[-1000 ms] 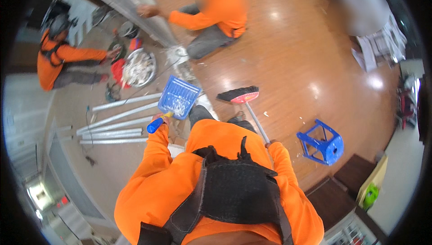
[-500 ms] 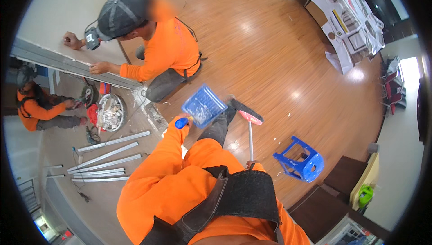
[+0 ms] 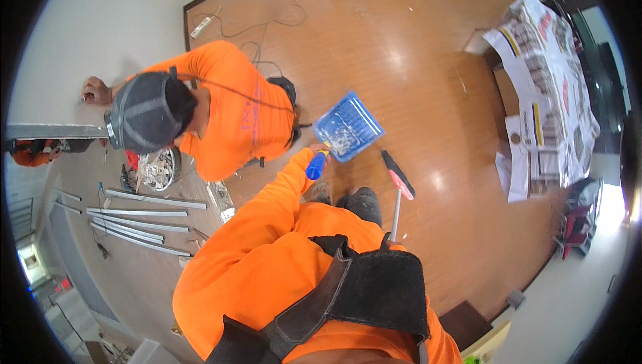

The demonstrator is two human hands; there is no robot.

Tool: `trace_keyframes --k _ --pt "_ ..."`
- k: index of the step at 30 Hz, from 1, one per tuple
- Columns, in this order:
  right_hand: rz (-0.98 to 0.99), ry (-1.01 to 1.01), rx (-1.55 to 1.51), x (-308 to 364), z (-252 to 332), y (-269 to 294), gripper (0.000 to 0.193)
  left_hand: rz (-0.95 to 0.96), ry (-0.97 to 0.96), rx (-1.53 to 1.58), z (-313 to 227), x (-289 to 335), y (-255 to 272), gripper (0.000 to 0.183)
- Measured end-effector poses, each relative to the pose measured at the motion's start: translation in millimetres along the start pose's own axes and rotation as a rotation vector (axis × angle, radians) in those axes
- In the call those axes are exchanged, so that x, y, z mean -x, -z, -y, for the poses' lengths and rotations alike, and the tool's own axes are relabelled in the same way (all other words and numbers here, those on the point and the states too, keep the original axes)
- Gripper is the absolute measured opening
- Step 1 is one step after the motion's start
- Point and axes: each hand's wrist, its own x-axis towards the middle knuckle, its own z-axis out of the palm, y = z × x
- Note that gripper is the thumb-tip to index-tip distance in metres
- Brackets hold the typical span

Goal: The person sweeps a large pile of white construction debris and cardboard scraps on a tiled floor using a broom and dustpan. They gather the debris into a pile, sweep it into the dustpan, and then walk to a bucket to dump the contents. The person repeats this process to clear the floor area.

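Note:
My left hand [image 3: 319, 149] is closed round the blue handle of a dustpan [image 3: 358, 123], held out in front of me. Pale dust and small bits of debris lie in its blue pan. To the right, a broom [image 3: 401, 183] with dark bristles, a pink head and a pale stick reaches down toward the wooden floor. My right hand [image 3: 396, 246] is at the upper part of that stick, closed on it and partly hidden by the dark strap and my sleeve. The broom head is apart from the dustpan, to its lower right.
A co-worker [image 3: 234, 106] in orange crouches close at left, by the wall. Metal profiles [image 3: 137, 213] and a tub of rubble [image 3: 160, 170] lie beyond. A cable [image 3: 287, 24] crosses the floor. A sheet-covered table [image 3: 545, 89] stands right; another person [image 3: 30, 153] is far left.
My view has turned, and the blue stool has left it. The dustpan and broom now appear farther right. The co-worker is leaning with the head lower and nearer to the wall's edge.

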Motion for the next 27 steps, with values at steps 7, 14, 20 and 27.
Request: trace_keyframes --k 7,14,20,27 --pt "0.049 0.109 0.132 -93 188 133 0.015 0.036 0.005 0.322 -153 -37 -72 0.027" --pt "0.193 0.144 0.136 -186 460 275 0.015 0.037 -0.188 0.498 -314 -17 -117 0.032" --pt "0.140 0.458 0.193 -222 687 335 0.015 0.253 -0.430 0.559 -450 -16 -117 0.025" --pt "0.068 0.353 0.409 -223 875 357 0.035 -0.041 -0.451 0.559 -667 -49 -96 0.024"
